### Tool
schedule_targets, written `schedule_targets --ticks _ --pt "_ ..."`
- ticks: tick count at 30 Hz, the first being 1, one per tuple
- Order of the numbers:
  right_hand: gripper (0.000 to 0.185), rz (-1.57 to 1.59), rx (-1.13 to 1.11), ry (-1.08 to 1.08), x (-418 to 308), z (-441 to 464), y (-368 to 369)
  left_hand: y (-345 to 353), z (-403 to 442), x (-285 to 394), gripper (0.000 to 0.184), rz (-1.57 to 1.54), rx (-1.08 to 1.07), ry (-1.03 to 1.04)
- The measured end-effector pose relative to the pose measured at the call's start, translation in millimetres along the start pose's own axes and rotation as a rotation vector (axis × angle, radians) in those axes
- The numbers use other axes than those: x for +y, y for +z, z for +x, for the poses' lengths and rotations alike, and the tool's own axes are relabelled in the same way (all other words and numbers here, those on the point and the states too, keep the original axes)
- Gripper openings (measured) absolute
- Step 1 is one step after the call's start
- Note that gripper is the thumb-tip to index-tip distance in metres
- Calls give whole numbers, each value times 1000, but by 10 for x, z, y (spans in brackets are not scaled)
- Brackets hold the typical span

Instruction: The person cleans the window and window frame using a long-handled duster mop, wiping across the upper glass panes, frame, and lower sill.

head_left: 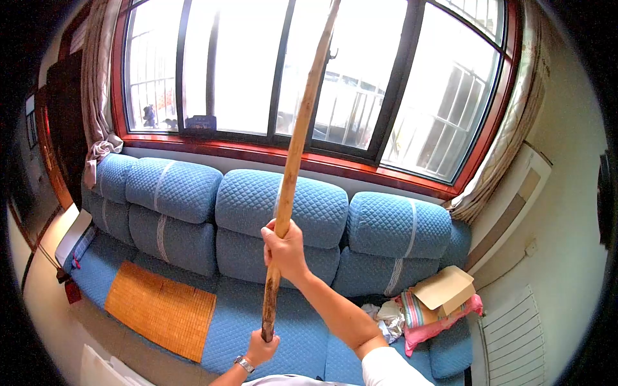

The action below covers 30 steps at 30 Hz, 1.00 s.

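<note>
A long wooden pole [296, 145] rises steeply in front of me, leaning slightly right toward its top, which runs out of the upper edge of the view. Its lower part is darker and stained. My right hand [286, 249] is wrapped around the pole partway up. Lower down, my left hand [261, 349], with a metal-banded watch [244, 364] on the wrist, closes around the pole's dark bottom end. Behind the pole, its upper length crosses the window [238, 64] and its middle passes before the blue quilted sofa [309, 199].
A woven bamboo mat [161, 309] lies on the sofa seat at left. At the right end are a cardboard box [444, 289], a pink striped cloth [444, 327] and crumpled plastic [389, 320]. Curtains [98, 83] flank the window. A radiator [515, 338] stands at right.
</note>
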State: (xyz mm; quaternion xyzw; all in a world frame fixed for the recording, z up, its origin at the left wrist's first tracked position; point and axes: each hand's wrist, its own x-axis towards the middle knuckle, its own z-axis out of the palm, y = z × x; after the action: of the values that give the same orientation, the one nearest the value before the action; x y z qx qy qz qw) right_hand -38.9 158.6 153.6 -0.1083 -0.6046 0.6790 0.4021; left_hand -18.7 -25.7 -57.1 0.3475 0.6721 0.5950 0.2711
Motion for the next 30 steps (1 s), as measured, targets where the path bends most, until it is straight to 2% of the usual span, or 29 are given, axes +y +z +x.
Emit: schedule_targets --ticks 2,9,12,14,18,20,24,26,28,30 --pt "12 -4 -4 -9 -79 -28 -87 34 0 146 20 64 -25 76" --pt "10 52 93 58 246 -106 -366 119 -26 -160 24 134 -73 40" --pt "10 107 92 93 390 -207 -374 63 -105 -334 24 72 -88 -55" --pt "11 106 103 114 508 -274 -393 -6 -177 -394 21 156 -93 -91" --pt "14 102 59 213 845 -526 -431 -69 -384 -982 25 134 -47 -89" --pt "13 131 46 256 1007 -701 -395 -175 -550 -1142 18 194 -77 -263" --pt "15 139 72 325 1149 -899 -272 -301 -745 -903 12 24 -33 -277" --pt "14 172 95 290 1268 -947 -254 -359 -805 -1061 16 90 -22 -154" --pt "14 158 128 296 1150 -941 -219 -323 -799 -1452 17 177 -10 -148" --pt "13 148 170 307 1038 -897 -234 -310 -791 -1406 18 268 -6 -147"
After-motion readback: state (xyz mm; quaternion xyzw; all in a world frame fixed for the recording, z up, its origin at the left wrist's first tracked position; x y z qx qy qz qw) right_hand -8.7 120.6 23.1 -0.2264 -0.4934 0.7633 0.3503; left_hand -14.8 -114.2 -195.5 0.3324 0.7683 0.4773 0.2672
